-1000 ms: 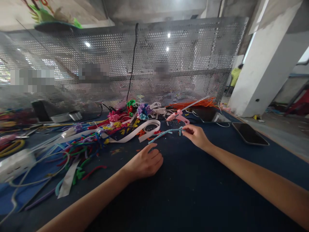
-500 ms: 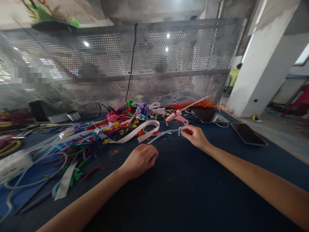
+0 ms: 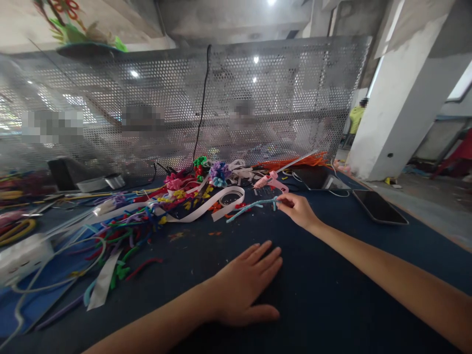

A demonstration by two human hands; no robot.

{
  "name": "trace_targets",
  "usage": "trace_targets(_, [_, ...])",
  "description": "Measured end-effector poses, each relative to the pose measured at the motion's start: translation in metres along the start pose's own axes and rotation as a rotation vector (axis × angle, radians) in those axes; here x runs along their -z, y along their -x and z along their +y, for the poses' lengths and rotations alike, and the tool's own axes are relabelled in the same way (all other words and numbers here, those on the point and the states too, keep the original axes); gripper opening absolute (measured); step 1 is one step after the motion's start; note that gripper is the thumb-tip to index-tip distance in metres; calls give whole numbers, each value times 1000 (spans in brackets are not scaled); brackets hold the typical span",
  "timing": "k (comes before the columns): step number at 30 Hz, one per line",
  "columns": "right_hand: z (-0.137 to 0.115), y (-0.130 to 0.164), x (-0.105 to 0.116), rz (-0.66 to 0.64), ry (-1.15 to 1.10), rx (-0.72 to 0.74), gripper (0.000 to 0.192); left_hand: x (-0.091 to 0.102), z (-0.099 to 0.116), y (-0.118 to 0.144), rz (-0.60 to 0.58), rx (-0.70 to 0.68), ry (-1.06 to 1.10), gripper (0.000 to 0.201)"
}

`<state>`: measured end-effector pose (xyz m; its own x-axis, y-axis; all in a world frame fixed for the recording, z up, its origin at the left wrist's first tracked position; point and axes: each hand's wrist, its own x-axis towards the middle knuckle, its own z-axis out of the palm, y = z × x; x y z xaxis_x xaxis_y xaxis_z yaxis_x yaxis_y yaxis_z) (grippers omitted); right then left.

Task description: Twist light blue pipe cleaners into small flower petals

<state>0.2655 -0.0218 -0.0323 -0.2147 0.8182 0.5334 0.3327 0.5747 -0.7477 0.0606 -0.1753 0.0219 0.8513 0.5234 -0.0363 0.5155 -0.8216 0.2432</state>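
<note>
My right hand (image 3: 298,210) pinches one end of a light blue pipe cleaner (image 3: 244,210) between thumb and fingertips. The pipe cleaner reaches out leftward from the fingers, just above or on the dark blue tabletop (image 3: 317,290). My left hand (image 3: 250,285) lies palm down on the table, nearer to me, fingers stretched out and thumb apart, holding nothing. Just behind the right hand rests a pink glue gun (image 3: 271,181) with a long clear stick in its back. A loosely coiled white ribbon (image 3: 206,209) lies left of the pipe cleaner.
Pipe cleaners (image 3: 129,228) in many colours pile up on the left, beside a white power strip (image 3: 25,258) with cables. Purple and blue fluffy flowers (image 3: 219,173) sit at the back. A phone (image 3: 379,206) lies at right. A perforated metal screen (image 3: 291,108) closes off the far side.
My left hand has moved toward me and to the right, and its curled fingers have spread flat on the table. The right hand keeps its pinch and has hardly moved.
</note>
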Motion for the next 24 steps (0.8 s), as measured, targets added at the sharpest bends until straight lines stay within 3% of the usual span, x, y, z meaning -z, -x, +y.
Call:
trace_targets(4, [-1,2,0,5,-5,-4,17,-15,30,-21,-6,-158,103,68])
trace_targets(8, [-6,6,3,-9,-4,-2,16,-23,50,-26,-133,-413,330,43])
trace_targets(10, [-8,8,5,-20,-3,3,16,-16,46,-11,-66,-299,408,37])
trace_targets(13, [-10,9,5,-25,-1,13,17,1,16,28,230,160,279,26])
trace_targets(15, [-10,8,5,-26,-2,17,17,8,-11,52,350,376,172,22])
trace_targets(19, [-10,6,2,-27,-6,14,17,8,-45,70,344,466,104,20])
trace_targets(24, [-7,6,2,-25,0,-7,16,6,-50,56,314,403,157,8])
